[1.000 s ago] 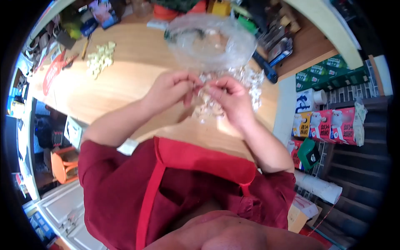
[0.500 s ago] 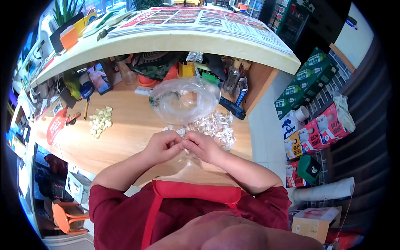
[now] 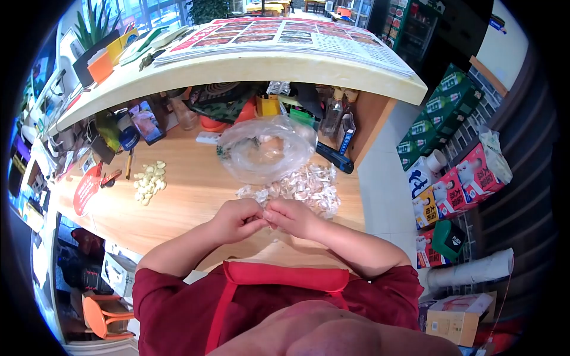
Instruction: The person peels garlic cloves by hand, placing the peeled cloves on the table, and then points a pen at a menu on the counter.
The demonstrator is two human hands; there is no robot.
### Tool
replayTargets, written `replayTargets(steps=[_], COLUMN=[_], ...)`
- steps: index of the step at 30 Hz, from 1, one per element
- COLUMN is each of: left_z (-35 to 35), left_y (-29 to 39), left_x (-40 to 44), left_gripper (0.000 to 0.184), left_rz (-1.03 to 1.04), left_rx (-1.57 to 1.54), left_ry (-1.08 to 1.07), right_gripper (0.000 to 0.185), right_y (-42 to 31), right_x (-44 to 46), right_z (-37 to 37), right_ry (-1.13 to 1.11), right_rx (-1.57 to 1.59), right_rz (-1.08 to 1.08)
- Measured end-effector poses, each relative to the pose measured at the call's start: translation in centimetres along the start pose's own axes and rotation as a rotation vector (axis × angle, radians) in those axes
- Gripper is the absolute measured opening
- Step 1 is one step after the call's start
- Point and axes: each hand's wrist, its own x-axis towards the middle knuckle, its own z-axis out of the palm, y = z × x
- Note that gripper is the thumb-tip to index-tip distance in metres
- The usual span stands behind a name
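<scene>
My left hand [image 3: 239, 220] and my right hand [image 3: 292, 217] meet at the near side of the wooden desk, fingertips pinched together. Whatever lies between the fingers is too small and hidden to make out. Just beyond the hands spreads a heap of pale, papery garlic skins [image 3: 312, 188]. Behind that heap sits a clear plastic bag [image 3: 267, 148], puffed open, with something brownish inside. Off to the left, peeled garlic cloves [image 3: 149, 181] form a small pile.
A raised counter [image 3: 255, 68] carrying printed menu sheets [image 3: 285, 37] overhangs the desk's back. Under it stand a propped phone [image 3: 146, 123], glass bottles [image 3: 332, 113] and a dark blue tool-like object [image 3: 334, 157]. A red fan-shaped card [image 3: 87, 190] lies left. Boxes [image 3: 439, 115] line the right wall.
The whole view has shifted slightly. Both hands stay pinched together over the same spot, with the fingers a little differently placed. The garlic piles look the same.
</scene>
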Motion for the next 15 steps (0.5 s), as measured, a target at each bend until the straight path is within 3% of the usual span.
replayTargets(steps=[6,8,11,15], left_z=[-0.1,-0.2,-0.1,-0.2], left_y=[-0.3,-0.1,-0.2,-0.3], left_x=[-0.1,0.0,0.1,0.1], left_gripper=[0.008,0.007,0.010,0.013], left_rz=[0.103,0.081,-0.208,-0.241], left_rx=[0.074,0.127,-0.131,-0.192], left_ry=[-0.053,-0.028,-0.034,-0.069], right_gripper=[0.028,0.028,0.029,0.031], right_y=[-1.4,-0.3,0.0,-0.2], right_x=[-0.2,-0.1,0.1,0.0], right_z=[-0.8,-0.1,0.0,-0.1], right_ry=[-0.140,-0.011,0.035,0.017], right_rx=[0.135,-0.103,-0.262,-0.232], right_rz=[0.053,-0.045,-0.104,-0.051])
